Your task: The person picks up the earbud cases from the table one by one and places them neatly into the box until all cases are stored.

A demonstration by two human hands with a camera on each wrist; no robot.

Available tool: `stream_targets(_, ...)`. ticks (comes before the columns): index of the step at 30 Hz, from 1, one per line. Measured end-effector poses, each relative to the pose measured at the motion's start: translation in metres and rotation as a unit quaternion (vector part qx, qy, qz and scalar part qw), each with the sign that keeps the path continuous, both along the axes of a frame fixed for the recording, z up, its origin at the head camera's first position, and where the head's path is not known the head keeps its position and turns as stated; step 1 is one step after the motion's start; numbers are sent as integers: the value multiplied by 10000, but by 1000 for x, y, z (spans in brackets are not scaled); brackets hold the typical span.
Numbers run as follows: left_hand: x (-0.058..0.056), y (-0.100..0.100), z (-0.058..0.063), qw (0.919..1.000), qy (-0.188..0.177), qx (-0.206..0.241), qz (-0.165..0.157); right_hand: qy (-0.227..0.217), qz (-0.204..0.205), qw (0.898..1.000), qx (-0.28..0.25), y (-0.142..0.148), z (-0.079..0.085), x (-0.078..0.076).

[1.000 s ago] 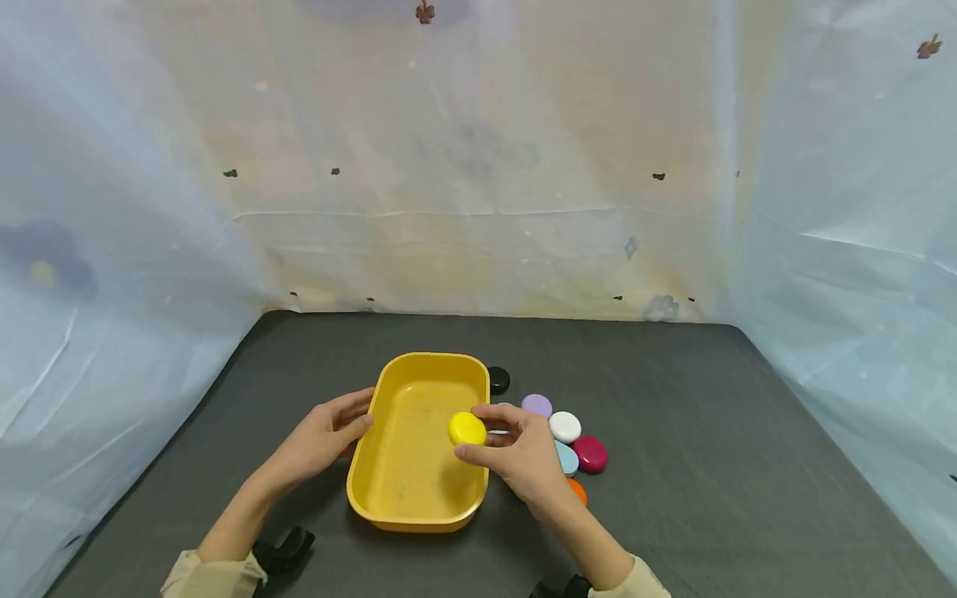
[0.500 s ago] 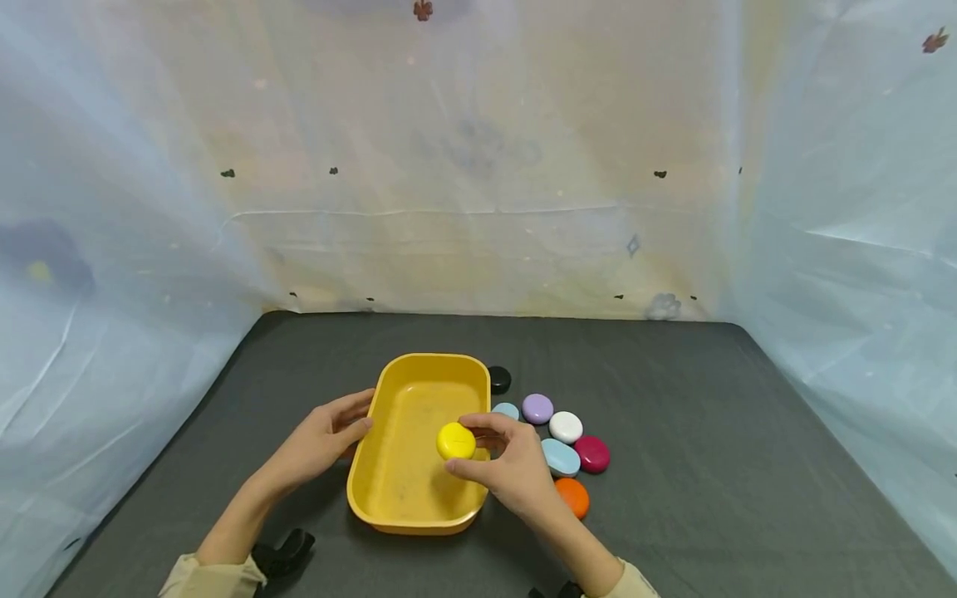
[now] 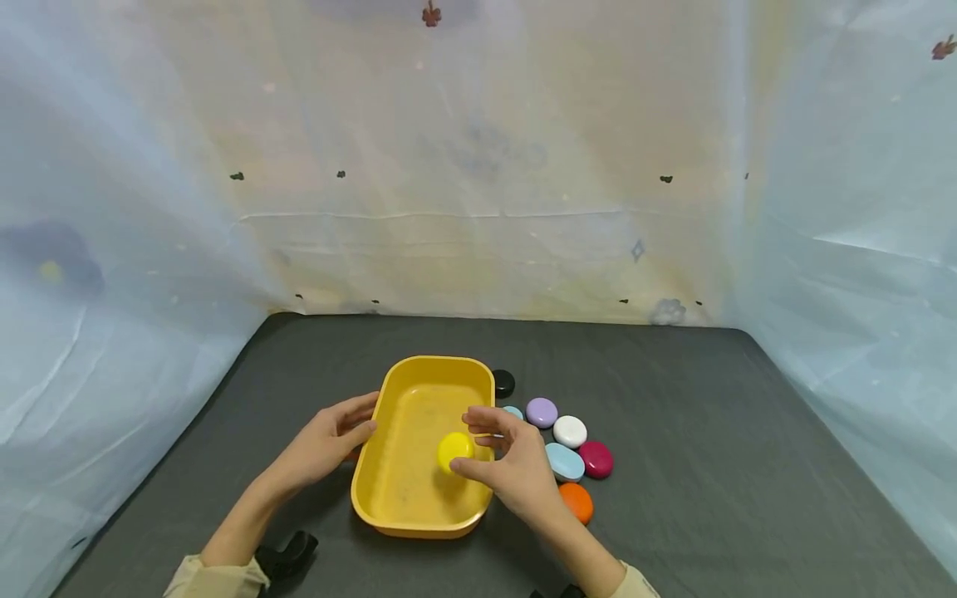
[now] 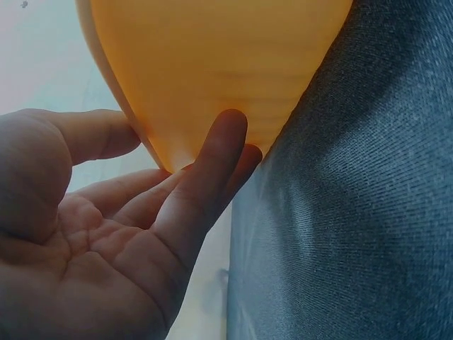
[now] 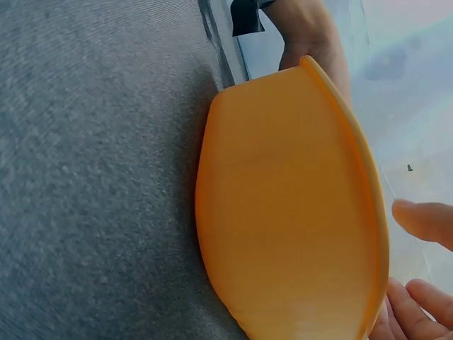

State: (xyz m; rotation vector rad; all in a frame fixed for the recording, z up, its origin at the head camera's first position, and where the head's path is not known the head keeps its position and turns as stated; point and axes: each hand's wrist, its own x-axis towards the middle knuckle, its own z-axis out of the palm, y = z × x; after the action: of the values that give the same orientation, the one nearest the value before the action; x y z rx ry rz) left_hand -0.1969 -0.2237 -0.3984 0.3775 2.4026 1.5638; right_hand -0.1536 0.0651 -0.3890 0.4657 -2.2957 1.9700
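Observation:
A yellow plastic tray [image 3: 366, 490] stands on the dark cloth. A round, bright yellow piece [image 3: 453, 448] shows inside it, below the fingertips of my right hand [image 3: 516, 469]. That hand hovers over the tray's right rim, thumb and fingers spread apart; the thumb overlaps the piece in the head view. In the right wrist view a thumb [image 5: 425, 221] stands off the tray's rim. My left hand [image 3: 321, 444] steadies the tray's left side. Its nearly straight fingers [image 4: 205, 177] touch the outer wall and its thumb meets the rim.
Right of the tray lie several smooth rounded pieces: black [image 3: 504, 383], lilac [image 3: 542, 412], white [image 3: 570, 431], crimson [image 3: 596, 458], light blue [image 3: 564, 462] and orange [image 3: 576, 502]. Pale patterned sheeting [image 3: 478, 166] walls the table at the back and sides.
The right hand moved slightly left over the tray with the yellow piece pinched, then its fingers parted and the piece came away below them. The left hand stayed at the tray.

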Motion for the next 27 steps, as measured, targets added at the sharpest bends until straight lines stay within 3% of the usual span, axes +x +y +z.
stream_targets(7, 2, 1, -1, 9998, 10, 181, -66, 53, 49, 9999, -86, 1, 0, 0)
stream_targets(19, 1, 2, -2, 9999, 11, 122, -22, 16, -48, 10000, -59, 3, -1, -2)
stream_targets(27, 2, 1, -2, 9999, 12, 144, -45, 49, -390, 9992, 7, 15, 6, -8)
